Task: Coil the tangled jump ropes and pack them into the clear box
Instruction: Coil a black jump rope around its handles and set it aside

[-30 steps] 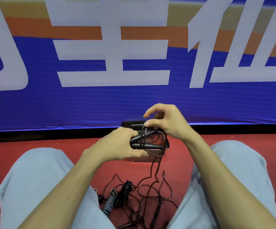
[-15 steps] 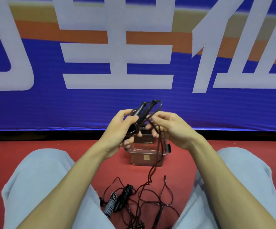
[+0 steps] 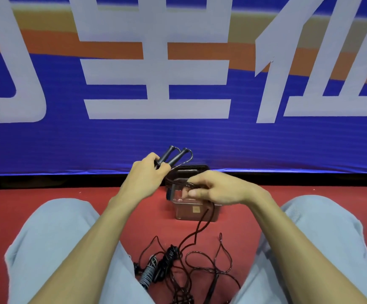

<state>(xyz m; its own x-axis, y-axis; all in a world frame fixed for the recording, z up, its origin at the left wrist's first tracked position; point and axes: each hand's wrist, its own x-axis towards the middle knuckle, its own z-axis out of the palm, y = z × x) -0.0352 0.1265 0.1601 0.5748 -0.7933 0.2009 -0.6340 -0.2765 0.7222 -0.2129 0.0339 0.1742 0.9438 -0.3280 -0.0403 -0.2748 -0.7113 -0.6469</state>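
My left hand (image 3: 144, 179) grips two black jump rope handles (image 3: 172, 156), held together and pointing up and away from me. Their dark cord (image 3: 196, 229) runs right into my right hand (image 3: 217, 189), which pinches it above the clear box (image 3: 195, 212), then drops to the floor. The clear box stands open on the red floor between my knees, partly hidden by my right hand. A tangled pile of ropes (image 3: 178, 268) lies closer to me, with a grey ribbed handle (image 3: 148, 272) at its left.
A dark lid (image 3: 196, 168) stands behind the box against the blue banner wall (image 3: 178, 137). My legs in light blue trousers (image 3: 53, 249) flank the rope pile on both sides. Red floor (image 3: 46, 191) extends left and right.
My left hand has tilted the handles up and to the left. My right hand has slid down along the cord, away from the handles, to just above the box.
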